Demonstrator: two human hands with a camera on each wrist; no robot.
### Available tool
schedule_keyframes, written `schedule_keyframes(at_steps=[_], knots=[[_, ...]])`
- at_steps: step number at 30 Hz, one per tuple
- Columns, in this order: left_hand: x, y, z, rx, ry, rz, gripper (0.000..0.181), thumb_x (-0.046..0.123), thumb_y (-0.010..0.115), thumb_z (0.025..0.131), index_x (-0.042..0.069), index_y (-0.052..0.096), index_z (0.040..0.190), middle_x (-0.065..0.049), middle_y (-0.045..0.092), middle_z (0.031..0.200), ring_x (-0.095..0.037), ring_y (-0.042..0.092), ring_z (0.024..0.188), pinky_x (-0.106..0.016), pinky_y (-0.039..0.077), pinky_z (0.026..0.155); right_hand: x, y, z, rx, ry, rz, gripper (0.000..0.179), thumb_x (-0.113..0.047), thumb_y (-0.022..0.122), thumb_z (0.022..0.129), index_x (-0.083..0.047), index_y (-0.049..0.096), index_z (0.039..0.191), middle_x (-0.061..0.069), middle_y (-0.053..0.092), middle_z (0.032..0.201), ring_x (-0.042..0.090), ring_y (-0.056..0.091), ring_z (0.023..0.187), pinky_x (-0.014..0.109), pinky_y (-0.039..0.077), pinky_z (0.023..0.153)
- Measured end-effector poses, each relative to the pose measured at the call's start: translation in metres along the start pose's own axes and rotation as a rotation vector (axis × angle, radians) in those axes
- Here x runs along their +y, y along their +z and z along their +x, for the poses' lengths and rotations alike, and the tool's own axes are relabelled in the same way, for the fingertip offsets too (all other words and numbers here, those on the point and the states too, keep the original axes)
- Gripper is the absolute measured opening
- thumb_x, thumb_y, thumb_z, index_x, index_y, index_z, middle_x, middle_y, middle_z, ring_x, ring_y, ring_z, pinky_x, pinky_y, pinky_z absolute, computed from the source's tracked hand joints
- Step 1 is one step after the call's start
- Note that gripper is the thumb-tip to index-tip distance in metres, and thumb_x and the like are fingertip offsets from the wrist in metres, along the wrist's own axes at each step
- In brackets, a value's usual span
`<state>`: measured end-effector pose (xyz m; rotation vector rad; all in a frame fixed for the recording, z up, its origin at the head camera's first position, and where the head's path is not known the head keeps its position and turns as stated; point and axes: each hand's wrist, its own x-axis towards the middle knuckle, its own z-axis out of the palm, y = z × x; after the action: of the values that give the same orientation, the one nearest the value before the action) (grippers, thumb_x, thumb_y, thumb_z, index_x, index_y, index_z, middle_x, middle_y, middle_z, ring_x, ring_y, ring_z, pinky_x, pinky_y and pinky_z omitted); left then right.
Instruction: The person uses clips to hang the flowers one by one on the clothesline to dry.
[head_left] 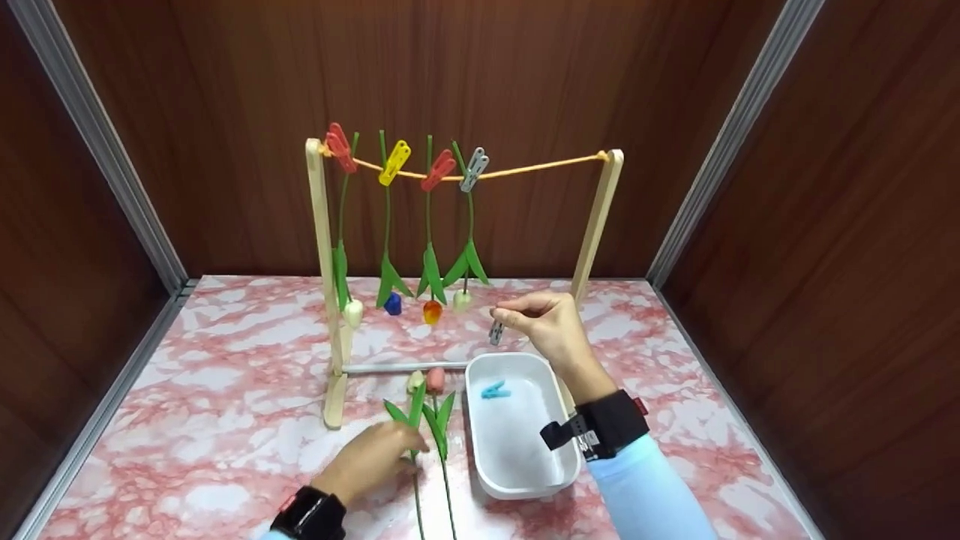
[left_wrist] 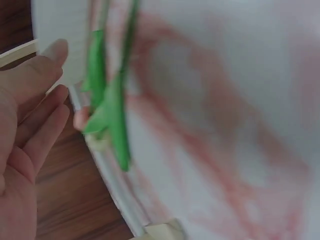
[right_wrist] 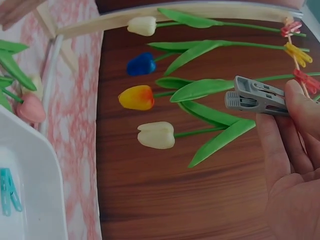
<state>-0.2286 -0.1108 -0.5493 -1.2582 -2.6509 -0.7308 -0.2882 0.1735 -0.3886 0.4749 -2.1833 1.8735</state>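
Note:
Between its thumb and fingertips my right hand pinches a grey clothespin, raised above the far end of a white plastic tub. One light-blue clothespin lies inside that tub. To the left, my left hand is over the stem of a cream tulip, its fingers loosely extended. In the left wrist view the thumb and fingers are apart, with nothing between them. A pink tulip lies beside the cream one on the table, both with long green stems and leaves.
A wooden frame carries an orange cord. Several tulips hang head-down from it by a red clothespin, a yellow one, another red one and a grey one. A bar crosses low behind the loose tulips.

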Motion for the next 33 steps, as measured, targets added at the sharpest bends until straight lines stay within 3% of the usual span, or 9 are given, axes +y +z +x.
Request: schedule_keyframes(at_steps=[3,8,10,12,15,18,24,33], knots=[[-0.002,0.012,-0.009,0.032,0.101,0.139,0.026,-0.005,0.089,0.073,0.011,0.082,0.092,0.0,0.077,0.096,-0.016,0.072,0.093,-0.026,0.061,0.081,0.004,0.0,-0.002,0.002,0.013,0.005,0.009,0.001,0.086,0.086,0.005,0.082,0.094,0.013,0.079,0.091,0.017,0.075,0.086,0.028,0.061,0.081],[-0.006,0.027,-0.018,0.064,0.29,0.249,0.018,0.0,0.083,0.075,0.014,0.079,0.086,0.003,0.073,0.095,-0.011,0.066,0.095,-0.019,0.055,0.088,0.014,-0.002,-0.007,0.008,0.044,0.036,0.012,0.003,0.085,0.087,0.01,0.08,0.096,0.014,0.079,0.09,0.015,0.076,0.084,0.028,0.062,0.081],[-0.006,0.03,-0.02,0.071,0.35,0.34,0.014,0.004,0.081,0.077,0.016,0.077,0.083,0.005,0.07,0.093,-0.01,0.064,0.093,-0.018,0.053,0.089,0.018,-0.003,-0.009,0.01,0.055,0.042,0.013,0.004,0.084,0.087,0.011,0.079,0.096,0.014,0.079,0.09,0.015,0.076,0.083,0.028,0.061,0.081],[-0.005,0.033,-0.019,0.087,0.383,0.487,0.011,0.009,0.082,0.078,0.017,0.076,0.08,0.007,0.068,0.089,-0.009,0.062,0.091,-0.018,0.052,0.088,0.021,-0.003,-0.011,0.009,0.06,0.045,0.013,0.004,0.084,0.087,0.011,0.079,0.097,0.015,0.079,0.091,0.015,0.075,0.084,0.028,0.061,0.081],[-0.003,0.036,-0.017,0.093,0.382,0.693,0.01,0.011,0.085,0.078,0.017,0.077,0.08,0.007,0.07,0.088,-0.01,0.064,0.092,-0.02,0.054,0.09,0.023,-0.002,-0.013,-0.002,0.074,0.061,0.014,0.003,0.084,0.087,0.011,0.079,0.098,0.015,0.079,0.092,0.016,0.076,0.085,0.03,0.062,0.082],[-0.001,0.037,-0.014,0.059,0.364,0.824,0.01,0.013,0.088,0.078,0.017,0.08,0.083,0.005,0.074,0.09,-0.013,0.066,0.097,-0.023,0.055,0.094,0.023,-0.002,-0.015,-0.012,0.085,0.081,0.014,0.002,0.084,0.088,0.01,0.079,0.098,0.014,0.079,0.092,0.017,0.076,0.087,0.031,0.062,0.083],[-0.002,0.04,-0.01,0.001,0.362,0.894,0.007,0.016,0.086,0.081,0.019,0.082,0.086,0.005,0.075,0.089,-0.014,0.064,0.091,-0.025,0.055,0.09,0.026,-0.003,-0.017,-0.008,0.087,0.111,0.016,0.005,0.083,0.088,0.014,0.077,0.1,0.015,0.079,0.091,0.018,0.077,0.084,0.033,0.063,0.081],[-0.006,0.041,-0.01,0.006,0.365,0.837,0.01,0.015,0.085,0.082,0.017,0.075,0.085,0.003,0.069,0.086,-0.013,0.063,0.083,-0.025,0.056,0.08,0.029,-0.004,-0.02,-0.023,0.102,0.114,0.014,0.005,0.082,0.088,0.011,0.079,0.1,0.017,0.079,0.094,0.021,0.077,0.086,0.04,0.064,0.084]])
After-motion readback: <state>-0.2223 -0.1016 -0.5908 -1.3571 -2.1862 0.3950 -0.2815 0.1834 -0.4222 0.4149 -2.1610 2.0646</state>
